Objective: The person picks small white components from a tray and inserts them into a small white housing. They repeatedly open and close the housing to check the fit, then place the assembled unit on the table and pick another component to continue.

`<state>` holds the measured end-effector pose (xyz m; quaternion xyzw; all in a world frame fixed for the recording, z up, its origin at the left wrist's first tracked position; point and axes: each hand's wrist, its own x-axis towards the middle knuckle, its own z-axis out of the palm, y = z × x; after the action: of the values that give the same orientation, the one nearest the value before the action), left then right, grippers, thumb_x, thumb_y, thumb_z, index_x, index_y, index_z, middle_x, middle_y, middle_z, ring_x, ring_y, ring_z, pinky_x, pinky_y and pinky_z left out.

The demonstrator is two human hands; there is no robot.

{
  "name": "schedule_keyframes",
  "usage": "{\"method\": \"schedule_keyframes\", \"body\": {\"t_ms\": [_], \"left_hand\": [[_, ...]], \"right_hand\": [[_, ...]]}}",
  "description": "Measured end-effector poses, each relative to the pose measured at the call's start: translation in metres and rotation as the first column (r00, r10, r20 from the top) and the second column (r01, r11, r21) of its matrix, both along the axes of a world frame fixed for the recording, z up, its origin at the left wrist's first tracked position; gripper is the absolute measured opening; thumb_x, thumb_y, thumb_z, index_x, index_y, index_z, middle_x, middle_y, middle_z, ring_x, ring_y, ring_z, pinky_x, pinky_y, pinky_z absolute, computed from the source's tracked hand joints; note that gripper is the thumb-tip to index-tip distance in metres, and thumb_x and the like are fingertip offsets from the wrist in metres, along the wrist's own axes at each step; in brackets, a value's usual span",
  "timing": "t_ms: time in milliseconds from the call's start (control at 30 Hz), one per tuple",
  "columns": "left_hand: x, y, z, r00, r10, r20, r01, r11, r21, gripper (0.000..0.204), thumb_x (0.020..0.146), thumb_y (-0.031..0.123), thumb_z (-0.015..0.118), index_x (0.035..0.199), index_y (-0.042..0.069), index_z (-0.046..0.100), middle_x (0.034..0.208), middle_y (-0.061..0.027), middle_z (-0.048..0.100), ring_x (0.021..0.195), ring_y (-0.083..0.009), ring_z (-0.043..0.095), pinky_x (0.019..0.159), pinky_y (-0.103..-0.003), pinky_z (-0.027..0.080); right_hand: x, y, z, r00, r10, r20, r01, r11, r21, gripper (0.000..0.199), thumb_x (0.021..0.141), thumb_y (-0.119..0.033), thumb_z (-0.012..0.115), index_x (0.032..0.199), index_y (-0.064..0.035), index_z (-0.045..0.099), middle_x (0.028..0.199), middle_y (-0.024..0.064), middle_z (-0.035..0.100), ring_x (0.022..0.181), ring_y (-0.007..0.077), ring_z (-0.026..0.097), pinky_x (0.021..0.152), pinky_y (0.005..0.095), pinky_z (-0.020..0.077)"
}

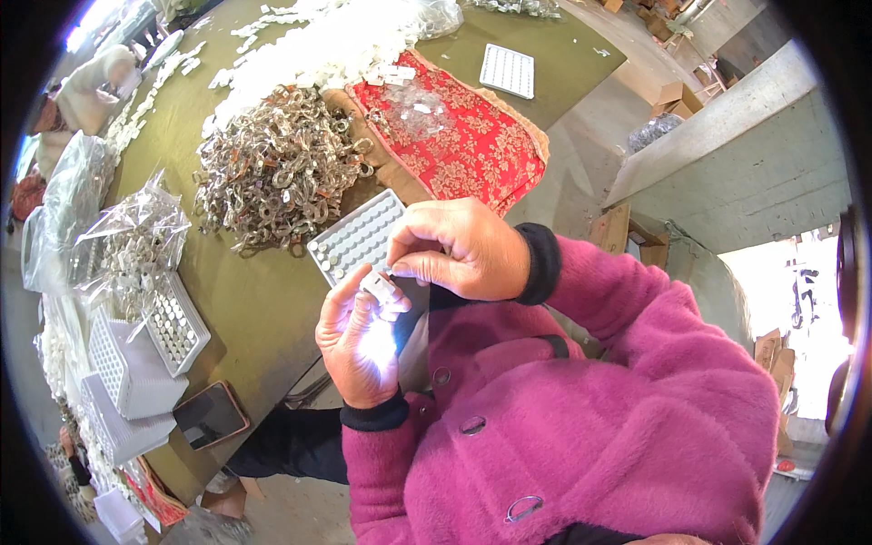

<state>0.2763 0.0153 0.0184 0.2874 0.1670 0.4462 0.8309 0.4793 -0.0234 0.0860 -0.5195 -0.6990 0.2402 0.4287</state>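
- I see the left hand [356, 341] with thumb and forefinger closed on a small white block [381, 289].
- The block looks smooth and angular, notched on one face, and sits tilted; strong glare on the palm below washes out its lower edge.
- The right hand [468, 250] has thumb and forefinger drawn narrow beside the block; I can't tell whether they pinch anything.
- Just beyond both hands I see a pale tray [363, 231] with rows of round hollows, a few pieces along its left end.
- Beside it lies a tangled heap of shiny looped pieces [282, 168].
- Farther out, I see red floral cloth [472, 150] on the green table [254, 341].
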Motion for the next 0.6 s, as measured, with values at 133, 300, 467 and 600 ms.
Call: {"method": "schedule_keyframes", "body": {"t_ms": [133,300,467,600], "left_hand": [[-0.003,0.0,0.003,0.997,-0.044,0.063,0.041,0.998,0.044,0.028,0.101,0.006,0.064,0.127,-0.004,0.064,0.108,-0.0169,0.07,0.093,-0.0247,0.066,0.083,-0.039,0.056],[-0.005,-0.005,0.012,0.999,0.027,0.024,-0.024,0.994,-0.105,0.022,0.097,-0.001,0.068,0.118,-0.006,0.067,0.1,-0.0166,0.073,0.082,-0.0245,0.071,0.076,-0.037,0.06],[-0.007,-0.007,0.015,0.996,0.043,-0.079,-0.048,0.997,-0.067,0.021,0.096,-0.002,0.069,0.116,-0.006,0.069,0.098,-0.0148,0.073,0.081,-0.0218,0.07,0.074,-0.033,0.059],[-0.01,-0.008,0.016,0.986,0.047,-0.159,-0.045,0.999,0.016,0.019,0.095,-0.001,0.07,0.113,-0.006,0.069,0.096,-0.0131,0.073,0.081,-0.0191,0.07,0.073,-0.029,0.056]], "right_hand": [[-0.007,0.0,0.0,0.994,0.063,0.09,-0.071,0.993,0.098,0.012,0.089,-0.007,0.072,0.099,-0.0048,0.067,0.089,0.0127,0.065,0.083,0.0343,0.067,0.071,0.0407,0.0542],[-0.012,-0.004,0.008,0.968,0.042,0.248,-0.068,0.993,0.096,0.012,0.089,-0.009,0.071,0.098,-0.005,0.065,0.089,0.0121,0.064,0.083,0.0337,0.067,0.07,0.0428,0.0547],[-0.016,-0.003,0.017,0.87,0.029,0.492,-0.124,0.979,0.161,0.014,0.087,-0.012,0.068,0.098,-0.0045,0.064,0.09,0.0111,0.062,0.079,0.0325,0.066,0.068,0.0422,0.0544],[-0.022,-0.002,0.02,0.83,0.045,0.555,-0.148,0.979,0.142,0.017,0.086,-0.015,0.065,0.1,-0.0047,0.063,0.089,0.0107,0.06,0.077,0.0313,0.065,0.066,0.0421,0.0537]]}}
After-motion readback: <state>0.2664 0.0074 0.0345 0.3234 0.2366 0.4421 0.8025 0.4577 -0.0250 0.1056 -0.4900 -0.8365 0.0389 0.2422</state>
